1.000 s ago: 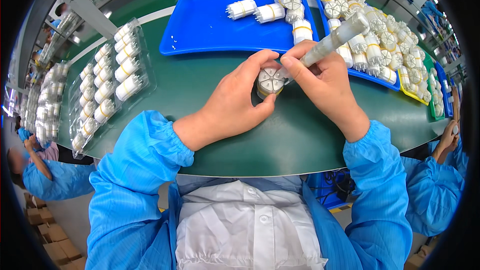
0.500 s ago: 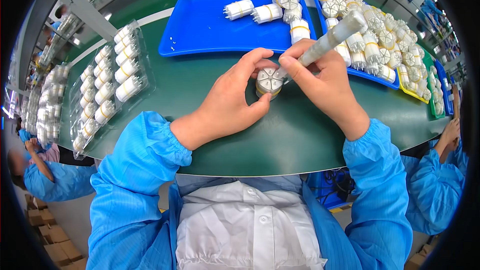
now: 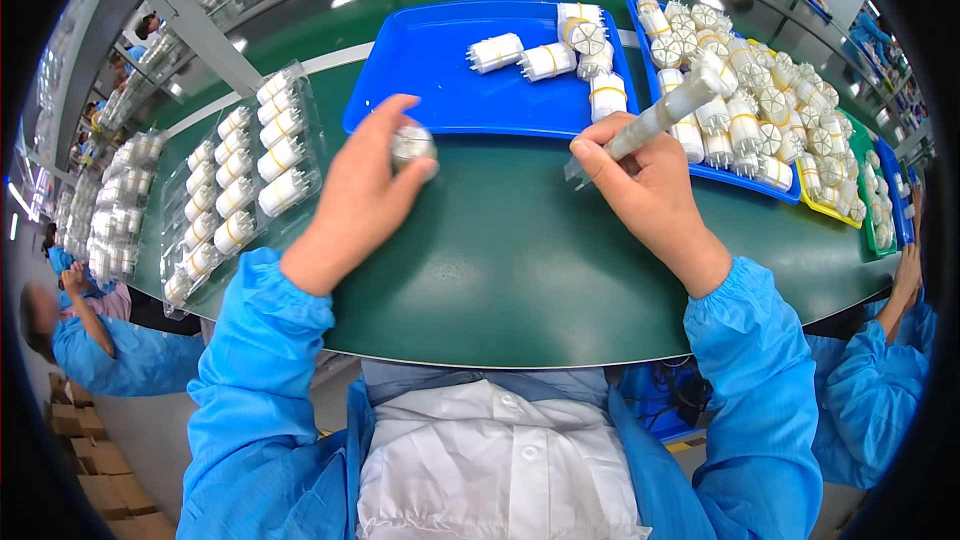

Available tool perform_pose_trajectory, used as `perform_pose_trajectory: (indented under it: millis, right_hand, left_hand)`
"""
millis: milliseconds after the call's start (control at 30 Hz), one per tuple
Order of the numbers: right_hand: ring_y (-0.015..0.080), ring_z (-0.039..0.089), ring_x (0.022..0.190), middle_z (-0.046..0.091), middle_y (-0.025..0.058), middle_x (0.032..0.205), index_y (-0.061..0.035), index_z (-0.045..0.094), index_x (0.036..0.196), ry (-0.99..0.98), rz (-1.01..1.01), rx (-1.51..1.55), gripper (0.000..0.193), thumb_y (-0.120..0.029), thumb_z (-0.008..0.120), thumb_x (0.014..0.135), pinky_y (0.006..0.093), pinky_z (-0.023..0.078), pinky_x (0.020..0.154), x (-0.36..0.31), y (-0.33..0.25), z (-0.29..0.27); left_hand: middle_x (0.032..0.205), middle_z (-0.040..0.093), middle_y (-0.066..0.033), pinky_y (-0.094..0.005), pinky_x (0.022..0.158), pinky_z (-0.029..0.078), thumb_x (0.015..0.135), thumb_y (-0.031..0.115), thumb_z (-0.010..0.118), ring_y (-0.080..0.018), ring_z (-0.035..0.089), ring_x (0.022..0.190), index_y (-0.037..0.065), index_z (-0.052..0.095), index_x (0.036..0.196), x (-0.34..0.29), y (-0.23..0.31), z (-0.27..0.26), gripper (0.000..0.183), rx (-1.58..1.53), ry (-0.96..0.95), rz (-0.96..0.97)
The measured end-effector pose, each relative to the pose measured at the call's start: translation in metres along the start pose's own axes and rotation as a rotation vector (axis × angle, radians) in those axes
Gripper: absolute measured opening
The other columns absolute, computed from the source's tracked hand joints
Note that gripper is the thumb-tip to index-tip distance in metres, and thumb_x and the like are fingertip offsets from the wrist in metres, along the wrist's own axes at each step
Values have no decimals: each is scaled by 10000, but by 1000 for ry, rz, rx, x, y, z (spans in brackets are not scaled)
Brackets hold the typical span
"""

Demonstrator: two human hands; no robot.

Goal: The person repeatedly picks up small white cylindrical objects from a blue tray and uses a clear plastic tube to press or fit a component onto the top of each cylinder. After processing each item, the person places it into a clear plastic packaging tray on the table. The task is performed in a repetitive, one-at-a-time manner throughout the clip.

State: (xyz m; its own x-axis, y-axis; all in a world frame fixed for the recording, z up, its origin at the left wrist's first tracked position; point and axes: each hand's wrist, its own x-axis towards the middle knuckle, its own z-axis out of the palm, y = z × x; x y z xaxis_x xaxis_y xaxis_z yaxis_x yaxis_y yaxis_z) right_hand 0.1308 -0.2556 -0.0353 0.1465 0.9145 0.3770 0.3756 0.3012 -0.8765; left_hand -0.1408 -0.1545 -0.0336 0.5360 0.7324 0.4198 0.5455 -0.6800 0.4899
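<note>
My left hand [image 3: 352, 195] is closed around a short white cylinder [image 3: 412, 144] with a round, segmented end, slightly blurred, near the front left corner of the blue tray [image 3: 420, 60]. A thick, whitish pen-shaped tool [image 3: 668, 112] is gripped in my right hand [image 3: 655, 200], its thin clear tip slanting down to the left over the green table [image 3: 500, 270]. The tool's exact kind is unclear. Several similar white cylinders with yellow bands [image 3: 548, 61] lie in the right part of the blue tray.
To the left, a clear plastic tray [image 3: 298, 135] holds banded cylinders in rows, with more filled trays [image 3: 120, 200] beyond. A second blue tray [image 3: 770, 183] at the right is heaped with cylinders, next to yellow [image 3: 845, 218] and green [image 3: 884, 245] trays. Co-workers in blue sleeves [image 3: 880, 370] sit on both sides.
My left hand has carried the cylinder leftward, away from the tool tip. My right hand stays in nearly the same place with the tool. The whole view has shifted slightly.
</note>
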Motion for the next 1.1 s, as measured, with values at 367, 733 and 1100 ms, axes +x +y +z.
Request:
perform_pose_trajectory:
  millis: [367, 733, 1100]
  right_hand:
    - [102, 587, 606, 652, 46, 700, 5, 683, 890, 5, -1, -80, 179, -169, 728, 902, 274, 474, 561, 0, 6, 1]
    - [81, 583, 646, 660, 34, 751, 3, 687, 899, 77, -56, -56, 175, -166, 732, 905, 252, 458, 574, 2, 5, -12]
    - [71, 580, 639, 679, 29, 745, -12, 702, 908, 18, -38, 56, 134, -142, 731, 903, 242, 458, 567, -5, -9, 2]
  left_hand:
    - [1145, 658, -196, -409, 920, 505, 889, 235, 713, -386, 622, 1080, 12, 574, 1158, 121, 1, 11, 375, 292, -59, 198]
    - [1031, 631, -111, -346, 779, 516, 821, 205, 706, -243, 630, 913, 99, 639, 1146, 120, 47, -3, 348, 160, -330, 58]
    - [1004, 641, -85, -306, 729, 514, 731, 161, 870, -210, 611, 850, 33, 648, 1141, 6, 58, 53, 484, -273, -208, 140]
